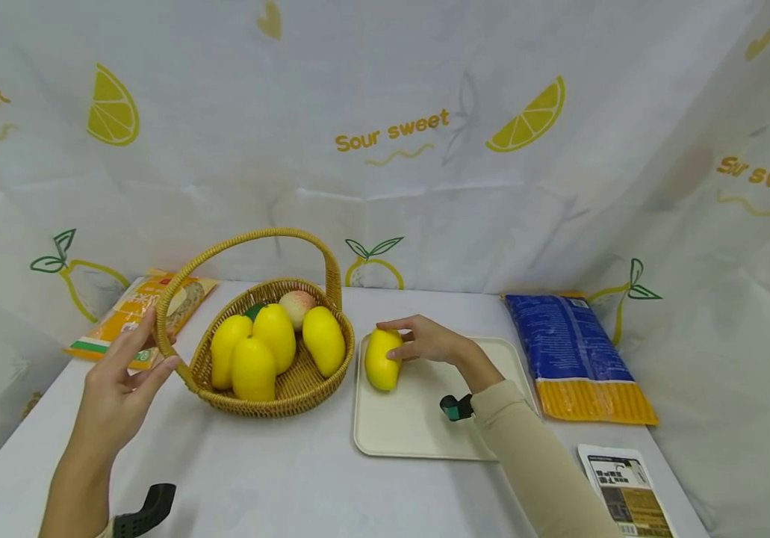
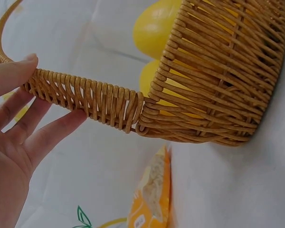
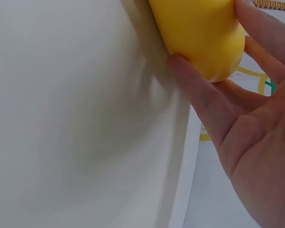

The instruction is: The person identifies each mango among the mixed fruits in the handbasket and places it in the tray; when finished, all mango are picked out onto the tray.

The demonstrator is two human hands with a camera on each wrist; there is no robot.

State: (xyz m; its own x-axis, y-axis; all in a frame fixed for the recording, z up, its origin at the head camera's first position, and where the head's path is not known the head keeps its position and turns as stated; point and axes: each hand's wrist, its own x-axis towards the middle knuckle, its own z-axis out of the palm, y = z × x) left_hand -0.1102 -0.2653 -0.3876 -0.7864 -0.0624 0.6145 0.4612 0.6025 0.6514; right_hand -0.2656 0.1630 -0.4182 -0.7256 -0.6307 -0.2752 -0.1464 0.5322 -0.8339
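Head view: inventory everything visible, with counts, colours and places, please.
Table: 1, white, beneath everything
Curtain: 1, white with lemon prints, behind
Tray: 1, cream, on table, centre-right
Basket: 1, golden brown, left of tray
Mangoes: 4, yellow, in basket
Peach: 1, pale pink, back of basket
Partly hidden thing: 1, dark green, near peach, unidentifiable
Held mango: 1, yellow, tray's left side
Packet: 1, orange, left of basket
Bag: 1, blue and yellow, right of tray
Pouch: 1, white and brown, front right
Wrist devices: 2, dark, one per wrist
Sleeves: 2, beige, left barely visible
Left hand: 1, holding basket handle
Right hand: 1, gripping held mango
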